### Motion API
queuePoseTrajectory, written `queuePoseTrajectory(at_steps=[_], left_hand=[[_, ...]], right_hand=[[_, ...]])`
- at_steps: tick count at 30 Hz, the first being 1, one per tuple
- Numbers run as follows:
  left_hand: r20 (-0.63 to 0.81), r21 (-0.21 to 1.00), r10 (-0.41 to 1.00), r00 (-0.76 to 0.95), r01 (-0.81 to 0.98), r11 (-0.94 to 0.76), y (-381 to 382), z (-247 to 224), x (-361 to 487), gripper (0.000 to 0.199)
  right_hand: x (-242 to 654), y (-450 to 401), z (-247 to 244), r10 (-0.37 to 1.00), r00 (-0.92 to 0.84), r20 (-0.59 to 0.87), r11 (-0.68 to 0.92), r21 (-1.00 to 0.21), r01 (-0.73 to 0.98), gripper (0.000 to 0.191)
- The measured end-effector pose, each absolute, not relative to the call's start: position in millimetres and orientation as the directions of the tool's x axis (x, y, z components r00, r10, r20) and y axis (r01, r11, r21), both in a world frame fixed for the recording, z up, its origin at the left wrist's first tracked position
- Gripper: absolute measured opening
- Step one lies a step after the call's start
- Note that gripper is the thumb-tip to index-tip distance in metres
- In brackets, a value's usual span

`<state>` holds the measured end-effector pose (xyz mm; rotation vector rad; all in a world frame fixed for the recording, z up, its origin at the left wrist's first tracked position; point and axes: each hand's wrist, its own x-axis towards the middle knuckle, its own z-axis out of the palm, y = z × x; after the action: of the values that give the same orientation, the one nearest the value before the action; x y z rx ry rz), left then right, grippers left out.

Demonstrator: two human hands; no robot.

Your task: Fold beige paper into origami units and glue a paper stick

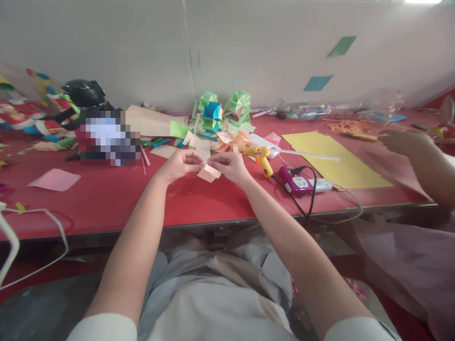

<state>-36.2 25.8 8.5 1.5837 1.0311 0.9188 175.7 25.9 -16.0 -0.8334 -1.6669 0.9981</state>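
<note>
Between my two hands is a folded piece of peach paper (209, 174), held just above the red table. My left hand (180, 166) pinches its left side with thumb and fingertips. On the other side, the thumb and fingers of my right hand (230, 166) close on the same paper. Just beyond the hands lies a heap of folded peach paper pieces (232, 137). Behind that heap stand green and blue folded-paper shapes (212, 113). A yellow glue gun (261, 158) with a clear glue stick in it lies right of my right hand.
A purple power strip (296, 182) with cables sits near the table's front edge, beside a yellow sheet (334, 158). At the right, another person's hand (405, 142) is over the table. A pink paper (55, 180) lies left.
</note>
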Motion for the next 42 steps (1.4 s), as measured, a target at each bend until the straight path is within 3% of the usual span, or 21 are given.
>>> queuePoseTrajectory(at_steps=[13, 22, 27, 36, 42], left_hand=[[0.149, 0.949, 0.923, 0.355, 0.211, -0.234, 23, 11, -33, 0.04], [0.057, 0.953, 0.845, 0.532, 0.224, -0.205, 23, 10, -40, 0.036], [0.058, 0.95, 0.839, 0.542, 0.229, -0.214, 22, 13, -42, 0.033], [0.167, 0.94, 0.897, 0.41, 0.209, -0.27, 19, 15, -36, 0.031], [0.211, 0.941, 0.879, 0.428, 0.154, -0.301, 19, 11, -28, 0.031]], right_hand=[[176, 28, -16, 0.858, -0.358, 0.368, 0.411, -0.91, 0.05, 0.033], [179, 30, -15, 0.836, -0.438, 0.331, 0.433, -0.888, 0.155, 0.04], [178, 32, -16, 0.838, -0.427, 0.339, 0.435, -0.888, 0.148, 0.039], [178, 31, -16, 0.89, -0.271, 0.367, 0.409, -0.905, 0.116, 0.042], [177, 30, -16, 0.901, -0.155, 0.406, 0.424, -0.9, 0.103, 0.047]])
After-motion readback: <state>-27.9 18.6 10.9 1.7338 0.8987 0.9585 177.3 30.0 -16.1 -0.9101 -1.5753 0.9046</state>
